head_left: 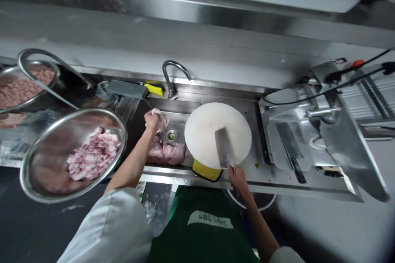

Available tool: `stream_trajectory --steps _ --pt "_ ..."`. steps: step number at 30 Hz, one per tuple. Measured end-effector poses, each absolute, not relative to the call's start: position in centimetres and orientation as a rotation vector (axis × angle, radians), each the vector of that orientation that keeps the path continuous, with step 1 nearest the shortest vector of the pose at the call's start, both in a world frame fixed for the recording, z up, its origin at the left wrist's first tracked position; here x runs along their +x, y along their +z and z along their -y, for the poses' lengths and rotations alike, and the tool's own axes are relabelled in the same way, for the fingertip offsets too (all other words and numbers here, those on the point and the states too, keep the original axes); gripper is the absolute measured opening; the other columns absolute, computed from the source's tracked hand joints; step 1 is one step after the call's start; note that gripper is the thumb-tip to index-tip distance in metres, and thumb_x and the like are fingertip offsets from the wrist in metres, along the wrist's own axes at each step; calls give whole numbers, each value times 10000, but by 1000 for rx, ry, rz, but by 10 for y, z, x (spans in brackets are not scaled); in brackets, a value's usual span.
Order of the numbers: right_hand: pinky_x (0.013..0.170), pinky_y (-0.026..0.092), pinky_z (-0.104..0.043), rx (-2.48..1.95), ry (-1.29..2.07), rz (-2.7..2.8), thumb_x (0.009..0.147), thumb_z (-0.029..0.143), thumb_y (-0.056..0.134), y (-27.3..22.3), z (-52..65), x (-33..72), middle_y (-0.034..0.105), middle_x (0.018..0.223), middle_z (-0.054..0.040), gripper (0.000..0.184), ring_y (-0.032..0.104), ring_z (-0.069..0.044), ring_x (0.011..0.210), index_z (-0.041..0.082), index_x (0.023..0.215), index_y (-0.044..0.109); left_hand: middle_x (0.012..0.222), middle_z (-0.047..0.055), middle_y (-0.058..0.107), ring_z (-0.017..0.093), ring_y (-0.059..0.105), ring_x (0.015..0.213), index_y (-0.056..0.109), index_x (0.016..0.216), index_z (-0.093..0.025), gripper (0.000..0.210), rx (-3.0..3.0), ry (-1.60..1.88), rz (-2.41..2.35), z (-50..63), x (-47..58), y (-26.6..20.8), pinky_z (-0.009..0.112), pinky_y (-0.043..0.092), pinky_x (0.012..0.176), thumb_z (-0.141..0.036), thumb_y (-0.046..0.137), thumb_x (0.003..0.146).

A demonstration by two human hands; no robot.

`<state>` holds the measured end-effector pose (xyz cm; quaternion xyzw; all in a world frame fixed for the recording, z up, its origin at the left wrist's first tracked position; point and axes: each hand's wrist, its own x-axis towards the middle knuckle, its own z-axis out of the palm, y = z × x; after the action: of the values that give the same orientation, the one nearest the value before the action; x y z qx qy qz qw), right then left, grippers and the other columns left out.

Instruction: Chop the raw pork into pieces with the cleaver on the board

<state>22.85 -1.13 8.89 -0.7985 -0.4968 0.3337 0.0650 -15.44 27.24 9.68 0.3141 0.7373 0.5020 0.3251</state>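
Note:
My left hand point(152, 121) is closed on a piece of raw meat point(163, 120), lifted over the sink point(179, 120). Below it, larger slabs of raw meat point(169, 154) lie in the sink near its front edge. In my right hand point(237, 177) is the handle of a cleaver point(224, 148), its broad blade over the round white chopping board point(203, 127). A yellow cloth point(206, 171) sticks out from under the board's front. To the left, a big steel bowl point(46, 160) holds cut pieces of meat point(94, 154).
A tap point(173, 65) rises behind the sink, beside a yellow sponge-like block point(154, 89). Another cleaver point(291, 148) lies on a clear tray near a metal slicing machine point(354, 144) at right. A second bowl of meat point(24, 86) stands far left. A shelf point(123, 4) overhangs the back.

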Motion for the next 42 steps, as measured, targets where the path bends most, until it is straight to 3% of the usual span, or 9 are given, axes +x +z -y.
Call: stream_trajectory --steps 7,13,18,22,25,27,34,37,42 --pt "738 403 -271 -2473 809 1555 1041 300 415 96 13 292 732 906 -127 333 667 -212 859 130 921 675 701 5 572 144 555 659 604 736 -171 148 1798 959 -1320 -247 -31 172 240 473 630 -148 496 636" --pt "751 388 -270 -2613 802 1545 1082 258 410 99 23 332 729 974 -148 316 682 -210 893 102 1033 680 1141 77 728 263 631 1172 744 925 -228 286 2173 149 -604 -161 53 111 389 483 1077 -141 581 708" --pt "775 386 -281 -2641 906 1478 1088 249 400 98 30 332 731 1015 -166 314 687 -232 952 73 1112 660 1306 148 658 263 610 1227 683 1248 -164 404 1966 378 -1196 -169 92 67 410 495 1074 -286 534 893" --pt "777 384 -277 -2612 979 1395 1091 258 397 99 30 328 729 1025 -158 312 687 -222 959 85 1130 654 1530 205 466 406 377 1458 442 1542 -181 799 1985 254 -1497 -200 135 64 567 396 1139 -464 688 836" --pt "788 380 -273 -2607 1014 1351 1092 264 402 100 30 332 730 1033 -155 302 689 -218 973 97 1126 652 1590 149 437 500 215 1507 517 1484 -284 784 2192 -67 -1332 -211 157 70 742 233 1146 -561 731 782" --pt "801 380 -277 -2605 1032 1331 1092 262 401 99 30 336 733 1054 -166 305 689 -226 995 90 1131 649 1512 146 532 472 289 1468 614 1365 -274 634 2325 -204 -1207 -215 165 76 761 190 1144 -543 704 799" --pt "843 413 -290 -2567 1069 1317 1086 269 397 95 31 347 733 1088 -176 328 688 -242 1028 86 1170 655 950 156 716 414 586 1151 725 769 -188 157 2326 -637 -1330 -227 170 88 607 390 1031 -339 711 727" --pt "855 416 -294 -2571 1076 1314 1086 285 405 91 32 350 736 1099 -175 331 686 -251 1051 87 1168 657 979 148 715 413 575 1163 749 830 -203 274 2302 -619 -1365 -223 150 87 600 385 1035 -465 686 784" --pt "848 417 -294 -2551 1082 1303 1081 296 414 81 33 353 744 1078 -165 328 693 -247 1020 96 1149 666 1407 139 605 426 360 1434 724 1151 -259 478 2434 -310 -1220 -198 100 81 629 271 1151 -595 705 812"
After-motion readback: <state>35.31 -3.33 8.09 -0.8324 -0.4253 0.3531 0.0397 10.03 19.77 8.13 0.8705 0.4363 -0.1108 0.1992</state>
